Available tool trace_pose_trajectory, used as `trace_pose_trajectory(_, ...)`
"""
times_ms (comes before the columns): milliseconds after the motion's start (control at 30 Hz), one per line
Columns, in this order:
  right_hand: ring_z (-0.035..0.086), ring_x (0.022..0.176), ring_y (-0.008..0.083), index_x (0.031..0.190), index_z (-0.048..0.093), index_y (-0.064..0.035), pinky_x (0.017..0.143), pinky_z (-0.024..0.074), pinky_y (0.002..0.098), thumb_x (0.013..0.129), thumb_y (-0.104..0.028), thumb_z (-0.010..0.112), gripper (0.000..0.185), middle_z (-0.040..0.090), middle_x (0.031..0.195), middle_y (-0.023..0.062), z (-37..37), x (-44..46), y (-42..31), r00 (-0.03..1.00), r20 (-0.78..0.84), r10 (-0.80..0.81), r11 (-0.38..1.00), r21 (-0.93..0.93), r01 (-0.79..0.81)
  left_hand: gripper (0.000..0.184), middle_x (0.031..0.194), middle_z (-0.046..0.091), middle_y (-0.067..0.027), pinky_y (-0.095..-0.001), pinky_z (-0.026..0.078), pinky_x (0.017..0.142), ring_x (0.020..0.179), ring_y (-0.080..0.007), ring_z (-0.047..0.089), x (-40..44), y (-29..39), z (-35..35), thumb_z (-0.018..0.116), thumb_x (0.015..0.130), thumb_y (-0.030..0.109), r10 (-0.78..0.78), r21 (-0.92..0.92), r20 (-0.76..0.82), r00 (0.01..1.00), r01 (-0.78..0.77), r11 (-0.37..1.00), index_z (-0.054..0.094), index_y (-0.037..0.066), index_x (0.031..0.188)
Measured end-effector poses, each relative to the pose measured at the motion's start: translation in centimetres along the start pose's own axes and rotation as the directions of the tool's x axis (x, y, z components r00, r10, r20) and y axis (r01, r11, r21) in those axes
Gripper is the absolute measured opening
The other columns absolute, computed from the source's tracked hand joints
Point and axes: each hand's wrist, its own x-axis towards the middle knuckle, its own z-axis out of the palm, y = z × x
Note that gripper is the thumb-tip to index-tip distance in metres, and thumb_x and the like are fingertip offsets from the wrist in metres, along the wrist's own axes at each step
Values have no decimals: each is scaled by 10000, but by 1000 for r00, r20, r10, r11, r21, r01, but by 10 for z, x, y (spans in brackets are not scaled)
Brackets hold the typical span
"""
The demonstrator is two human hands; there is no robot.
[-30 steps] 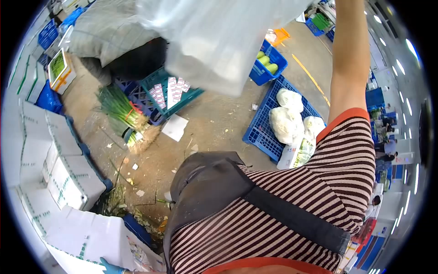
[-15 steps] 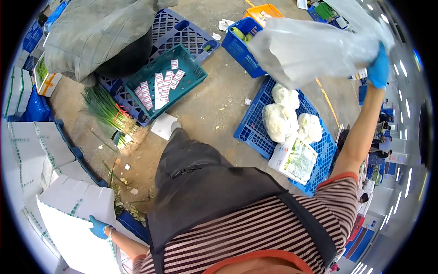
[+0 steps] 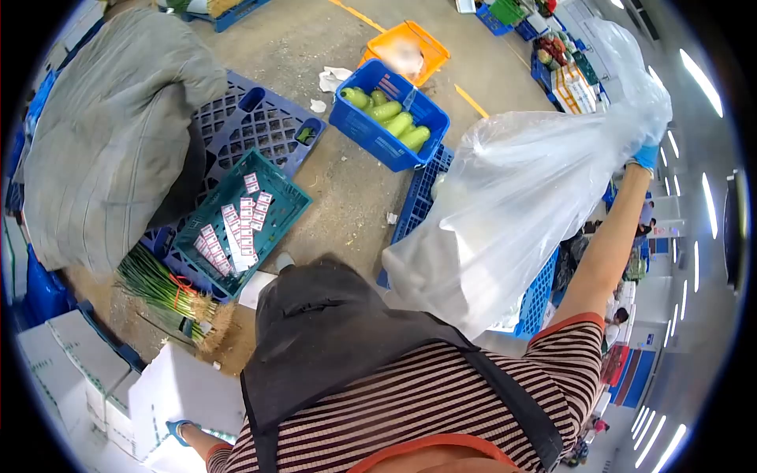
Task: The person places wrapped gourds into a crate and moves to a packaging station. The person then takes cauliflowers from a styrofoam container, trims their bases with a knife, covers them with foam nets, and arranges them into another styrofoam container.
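Note:
My right hand (image 3: 645, 156), in a blue glove, is raised at the far right and closed around the gathered neck of a large clear plastic bag (image 3: 520, 181). The bag slants down and left, and a pale shape I cannot make out shows through its lower part. Behind it, a blue pallet (image 3: 538, 293) is mostly covered. At the lower left, my left hand (image 3: 178, 430), also gloved in blue, grips the edge of a white foam box (image 3: 185, 390); its fingers are partly hidden.
A blue crate of green gourds (image 3: 390, 154) stands beyond the bag, beside an orange crate (image 3: 426, 49). To the left are a green crate with labels (image 3: 288, 201), a bundle of green onions (image 3: 162, 284) and a grey cover (image 3: 110, 134). White boxes (image 3: 59, 355) are stacked at far left.
The plastic bag has swung down and spread over the pallet, hiding the white bagged vegetables and printed box there. My view has turned toward the right. My left hand stays at the foam box.

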Motion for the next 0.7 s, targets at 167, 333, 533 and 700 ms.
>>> trace_pose_trajectory(167, 592, 876, 203, 1277, 550, -26, 791, 473, 336, 909, -206, 574, 411, 618, 1027, 123, 51, 45, 40, 999, 42, 34, 998, -63, -31, 769, 1375, 554, -106, -420, 392, 1045, 1222, -267, 553, -83, 5, 49, 598, 786, 646, -5, -60, 72, 997, 9, 998, 578, 94, 1322)
trace_pose_trajectory(333, 590, 816, 196, 1245, 577, -34, 737, 474, 335, 900, -250, 591, 408, 621, 972, 112, 125, 142, 68, 995, 104, -12, 991, -132, 26, 767, 1399, 526, -117, -422, 372, 1059, 1247, -274, 529, -176, -18, 82, 585, 805, 628, -33, -130, 82, 996, 44, 991, 552, 82, 1343)
trace_pose_trajectory(533, 588, 745, 187, 1207, 609, -42, 673, 476, 334, 889, -303, 611, 411, 624, 907, 98, 238, 293, 95, 969, 232, -88, 973, -190, 134, 764, 1428, 494, -131, -423, 349, 1076, 1276, -283, 502, -298, -52, 112, 569, 829, 607, -90, -243, 59, 994, 102, 965, 521, 68, 1369)
trace_pose_trajectory(700, 586, 685, 180, 1176, 636, -50, 619, 477, 334, 880, -346, 628, 419, 626, 852, 87, 353, 390, 129, 917, 386, -99, 948, -244, 205, 762, 1452, 467, -143, -425, 329, 1090, 1300, -290, 478, -372, -51, 113, 556, 849, 589, -97, -330, 33, 995, 103, 938, 495, 56, 1390)
